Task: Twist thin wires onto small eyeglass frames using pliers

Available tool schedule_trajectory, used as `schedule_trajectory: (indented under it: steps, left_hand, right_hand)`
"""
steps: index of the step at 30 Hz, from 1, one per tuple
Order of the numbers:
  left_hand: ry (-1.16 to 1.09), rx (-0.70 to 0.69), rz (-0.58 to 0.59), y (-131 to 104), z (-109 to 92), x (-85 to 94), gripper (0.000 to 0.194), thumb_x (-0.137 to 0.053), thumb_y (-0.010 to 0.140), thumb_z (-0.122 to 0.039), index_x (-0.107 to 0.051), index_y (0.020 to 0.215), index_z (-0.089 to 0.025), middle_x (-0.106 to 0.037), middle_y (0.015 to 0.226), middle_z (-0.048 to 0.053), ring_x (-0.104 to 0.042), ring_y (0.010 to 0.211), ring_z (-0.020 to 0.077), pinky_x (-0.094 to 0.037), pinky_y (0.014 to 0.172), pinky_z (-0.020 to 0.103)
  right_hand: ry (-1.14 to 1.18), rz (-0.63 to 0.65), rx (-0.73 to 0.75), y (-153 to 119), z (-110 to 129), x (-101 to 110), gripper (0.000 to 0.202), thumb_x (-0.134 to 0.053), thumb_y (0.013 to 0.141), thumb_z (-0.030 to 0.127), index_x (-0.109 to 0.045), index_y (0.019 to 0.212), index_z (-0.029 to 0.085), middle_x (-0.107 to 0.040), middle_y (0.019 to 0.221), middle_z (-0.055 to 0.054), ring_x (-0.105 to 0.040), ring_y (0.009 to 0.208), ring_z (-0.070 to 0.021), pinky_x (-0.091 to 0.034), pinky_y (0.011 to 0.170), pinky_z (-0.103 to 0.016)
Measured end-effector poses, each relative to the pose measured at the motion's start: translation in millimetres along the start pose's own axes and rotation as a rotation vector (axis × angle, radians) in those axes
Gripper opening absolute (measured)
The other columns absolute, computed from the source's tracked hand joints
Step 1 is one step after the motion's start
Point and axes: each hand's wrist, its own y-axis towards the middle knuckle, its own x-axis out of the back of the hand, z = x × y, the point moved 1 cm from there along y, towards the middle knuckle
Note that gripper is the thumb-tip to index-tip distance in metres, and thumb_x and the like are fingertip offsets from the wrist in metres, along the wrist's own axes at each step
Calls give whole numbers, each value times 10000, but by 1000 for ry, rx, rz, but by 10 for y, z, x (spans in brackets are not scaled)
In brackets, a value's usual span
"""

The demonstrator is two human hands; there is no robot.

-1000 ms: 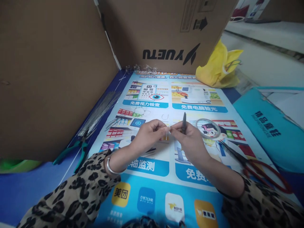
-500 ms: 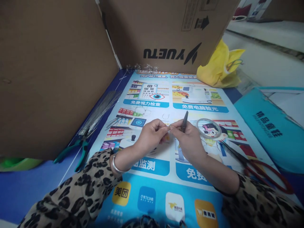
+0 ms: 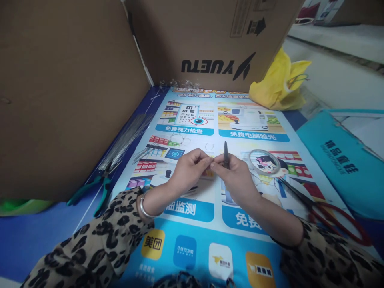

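My left hand (image 3: 190, 170) is closed in a pinch, its thumb and fingertips meeting those of my right hand over the poster. What sits between the fingertips is too small to make out. My right hand (image 3: 235, 176) is closed too, and a dark, narrow-tipped tool (image 3: 226, 154) sticks up out of its fingers; the rest of that tool is hidden. Just beyond the hands lies a small bent piece of wire (image 3: 209, 147). To the right of my right hand rests a clear roll of tape (image 3: 278, 162) on the printed poster (image 3: 192, 232).
Green-handled pliers (image 3: 103, 184) lie at left below a bundle of thin wires (image 3: 129, 138). Red-handled scissors (image 3: 318, 208) lie at right. Cardboard walls (image 3: 204, 36) stand behind and left. A yellow bag (image 3: 276, 88) and a turquoise box (image 3: 339, 160) sit on the right.
The dark tool in my right hand has swung from leaning right to nearly upright, its tip shifting left. Both hands stay together in almost the same place.
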Motion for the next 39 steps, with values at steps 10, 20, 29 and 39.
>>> schedule_trajectory:
  steps: [10,20,29,39]
  left_hand:
    - [-285,121,-39,66,-91,110,198,-470,866,-361,-408,787,-191,-658,720,7,-649,622,131,-446,517,217]
    - [-399,218,-30,88,-91,101,198,-498,862,-319,-407,758,-178,-668,669,7,-648,549,119,-474,504,215]
    - [-444,282,1,65,-67,55,200,-506,861,-316,-412,761,-171,-661,655,9,-648,521,116,-468,483,202]
    - [-463,308,28,39,-84,58,178,-495,872,-303,-405,785,-176,-655,659,-1,-659,531,123,-478,490,202]
  right_hand:
    - [-802,107,557,94,121,398,262,-507,857,375,-625,1003,194,-641,895,-66,-553,841,-195,-379,731,-323]
    - [-1575,-98,1042,122,156,481,150,-537,824,271,-650,746,211,-559,651,-51,-397,669,-184,-192,621,-344]
    - [-1533,-105,1113,103,132,480,123,-527,839,243,-641,796,225,-527,637,-36,-362,673,-176,-200,626,-350]
    - [-1561,-124,1146,100,115,475,116,-527,845,251,-634,807,227,-520,641,-32,-360,673,-176,-203,634,-347]
